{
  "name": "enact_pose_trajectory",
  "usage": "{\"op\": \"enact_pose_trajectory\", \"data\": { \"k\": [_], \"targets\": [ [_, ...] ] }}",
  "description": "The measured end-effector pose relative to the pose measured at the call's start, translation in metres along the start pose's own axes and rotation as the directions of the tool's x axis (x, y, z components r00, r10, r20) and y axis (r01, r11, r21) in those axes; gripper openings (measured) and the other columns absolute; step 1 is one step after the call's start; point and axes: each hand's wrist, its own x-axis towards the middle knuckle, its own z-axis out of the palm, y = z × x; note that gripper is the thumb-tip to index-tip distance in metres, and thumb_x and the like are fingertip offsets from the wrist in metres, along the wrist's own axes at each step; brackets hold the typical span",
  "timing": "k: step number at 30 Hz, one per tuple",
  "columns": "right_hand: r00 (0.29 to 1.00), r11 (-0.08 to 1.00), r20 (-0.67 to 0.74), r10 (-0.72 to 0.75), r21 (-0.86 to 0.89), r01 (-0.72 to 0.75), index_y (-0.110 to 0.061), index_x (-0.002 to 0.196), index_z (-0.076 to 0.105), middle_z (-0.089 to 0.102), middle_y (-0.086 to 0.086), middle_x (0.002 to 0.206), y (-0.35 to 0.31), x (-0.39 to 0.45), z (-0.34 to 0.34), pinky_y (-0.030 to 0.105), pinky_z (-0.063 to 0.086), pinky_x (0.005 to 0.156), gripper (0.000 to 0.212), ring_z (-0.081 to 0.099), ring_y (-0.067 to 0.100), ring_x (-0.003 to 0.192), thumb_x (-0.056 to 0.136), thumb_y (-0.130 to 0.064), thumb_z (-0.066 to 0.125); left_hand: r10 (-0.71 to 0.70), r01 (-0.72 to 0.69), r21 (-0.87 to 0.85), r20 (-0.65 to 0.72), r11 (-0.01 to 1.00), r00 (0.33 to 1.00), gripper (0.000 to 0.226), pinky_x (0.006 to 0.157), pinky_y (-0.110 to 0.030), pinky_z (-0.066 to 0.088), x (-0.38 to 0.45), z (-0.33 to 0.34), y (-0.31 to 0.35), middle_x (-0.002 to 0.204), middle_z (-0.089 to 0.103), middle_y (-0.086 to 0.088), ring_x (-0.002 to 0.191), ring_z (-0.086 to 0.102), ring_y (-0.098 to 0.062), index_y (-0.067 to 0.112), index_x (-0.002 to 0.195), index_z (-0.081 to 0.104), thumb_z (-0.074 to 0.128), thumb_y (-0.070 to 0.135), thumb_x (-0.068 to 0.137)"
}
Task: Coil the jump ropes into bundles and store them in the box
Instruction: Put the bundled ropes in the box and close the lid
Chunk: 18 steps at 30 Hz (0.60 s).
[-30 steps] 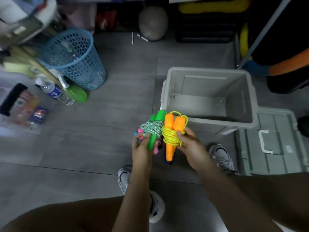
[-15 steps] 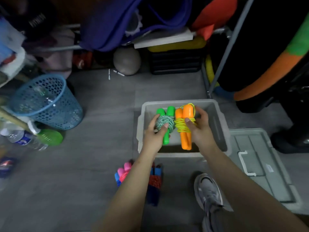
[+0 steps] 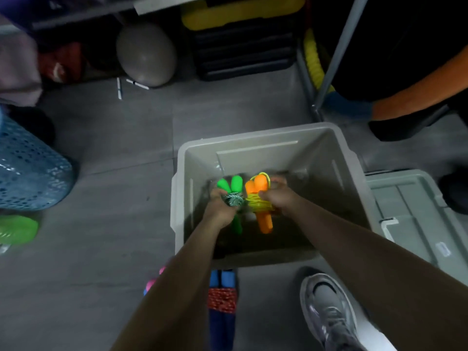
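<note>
Both my hands are down inside the grey plastic box (image 3: 253,138) on the floor. My left hand (image 3: 217,209) grips a coiled jump rope with green handles (image 3: 234,184) and a green-white cord. My right hand (image 3: 278,198) grips a coiled jump rope with orange handles (image 3: 263,221) and a yellow cord. The two bundles are side by side near the box's bottom. On the floor in front of the box lies a bundled rope with blue handles (image 3: 221,300) and a red cord. A pink-handled bundle (image 3: 152,283) peeks out from under my left forearm.
The box's grey lid (image 3: 417,224) lies on the floor to the right. My grey shoe (image 3: 326,310) stands just before the box. A blue mesh basket (image 3: 27,168) and a green disc (image 3: 15,230) are at the left. A grey ball (image 3: 145,54) and black drawers (image 3: 243,44) stand behind.
Both hands have gone down from above the box's rim into the box with the green and orange bundles. My view has moved closer over the box.
</note>
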Motion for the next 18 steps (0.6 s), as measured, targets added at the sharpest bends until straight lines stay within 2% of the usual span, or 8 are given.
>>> {"op": "enact_pose_trajectory", "data": {
  "k": [4, 6, 7, 9, 11, 14, 16, 18],
  "targets": [
    [0.997, 0.997, 0.017, 0.069, -0.044, -0.068, 0.007, 0.115, 0.058, 0.061, 0.024, 0.114, 0.013, 0.021, 0.025, 0.033, 0.049, 0.076, 0.037, 0.055, 0.022, 0.089, 0.080, 0.000, 0.068, -0.069, 0.073, 0.115, -0.034, 0.991, 0.997, 0.056, 0.085, -0.027, 0.038, 0.010, 0.006, -0.016, 0.133, 0.051, -0.016, 0.116, 0.054, -0.030, 0.007, 0.133, 0.031, 0.061, 0.025, 0.090],
    [0.996, 0.994, 0.045, 0.083, -0.073, -0.080, 0.008, 0.112, 0.060, 0.062, 0.023, 0.109, 0.020, 0.023, 0.031, 0.024, 0.048, 0.062, 0.031, 0.055, 0.021, 0.082, 0.082, 0.000, 0.067, -0.076, 0.079, 0.143, -0.026, 0.987, 0.997, 0.059, 0.085, -0.026, 0.035, 0.014, 0.007, -0.020, 0.141, 0.044, -0.016, 0.122, 0.050, -0.030, 0.004, 0.138, 0.027, 0.057, 0.028, 0.093],
    [0.994, 0.995, 0.065, 0.086, -0.060, -0.082, 0.006, 0.107, 0.062, 0.062, 0.023, 0.104, 0.023, 0.024, 0.032, 0.024, 0.050, 0.063, 0.024, 0.056, 0.021, 0.080, 0.083, 0.002, 0.065, -0.067, 0.070, 0.153, -0.028, 0.986, 0.997, 0.056, 0.085, -0.025, 0.033, 0.015, 0.007, -0.021, 0.142, 0.043, -0.016, 0.124, 0.049, -0.029, 0.002, 0.137, 0.028, 0.055, 0.025, 0.095],
    [0.993, 0.996, 0.082, 0.090, -0.035, -0.088, -0.004, 0.095, 0.061, 0.060, 0.019, 0.095, 0.025, 0.025, 0.033, 0.036, 0.051, 0.080, 0.016, 0.055, 0.023, 0.086, 0.083, 0.006, 0.062, -0.049, 0.050, 0.183, -0.011, 0.982, 0.999, 0.052, 0.087, -0.022, 0.029, 0.014, 0.004, -0.021, 0.142, 0.041, -0.015, 0.127, 0.045, -0.027, 0.001, 0.137, 0.030, 0.055, 0.017, 0.095],
    [0.991, 0.997, 0.112, 0.075, -0.035, -0.072, -0.012, 0.099, 0.060, 0.059, 0.015, 0.094, 0.023, 0.024, 0.030, 0.043, 0.048, 0.090, 0.024, 0.058, 0.027, 0.097, 0.082, 0.004, 0.063, -0.034, 0.030, 0.183, 0.017, 0.983, 0.999, 0.067, 0.091, -0.020, 0.029, 0.012, 0.002, -0.021, 0.150, 0.034, -0.013, 0.129, 0.044, -0.026, 0.005, 0.146, 0.022, 0.060, 0.013, 0.090],
    [0.984, 0.995, 0.177, 0.020, -0.098, -0.003, -0.017, 0.114, 0.061, 0.060, 0.013, 0.118, 0.018, 0.018, 0.025, 0.039, 0.045, 0.092, 0.033, 0.056, 0.032, 0.114, 0.084, -0.006, 0.065, 0.019, -0.031, 0.198, 0.062, 0.980, 0.998, 0.078, 0.100, -0.023, 0.032, 0.000, -0.001, -0.015, 0.154, 0.026, -0.016, 0.134, 0.040, -0.031, 0.015, 0.151, 0.016, 0.062, 0.014, 0.088],
    [0.981, 0.982, 0.193, -0.016, -0.184, 0.052, -0.017, 0.133, 0.049, 0.053, 0.008, 0.131, 0.012, 0.004, 0.022, 0.034, 0.043, 0.095, 0.049, 0.051, 0.027, 0.121, 0.087, -0.014, 0.064, 0.081, -0.096, 0.234, 0.075, 0.967, 0.994, 0.075, 0.111, -0.032, 0.027, -0.012, -0.004, -0.008, 0.156, 0.017, -0.019, 0.140, 0.027, -0.033, 0.017, 0.151, 0.016, 0.059, 0.016, 0.090],
    [0.982, 0.962, 0.165, -0.090, -0.241, 0.129, -0.018, 0.142, 0.040, 0.047, 0.007, 0.140, 0.004, -0.010, 0.019, 0.031, 0.040, 0.100, 0.059, 0.045, 0.023, 0.128, 0.088, -0.019, 0.064, 0.130, -0.141, 0.311, 0.056, 0.940, 0.990, 0.069, 0.110, -0.035, 0.031, -0.029, -0.007, 0.000, 0.158, 0.008, -0.019, 0.139, 0.030, -0.035, 0.018, 0.152, 0.014, 0.052, 0.019, 0.094]
  ]
}}
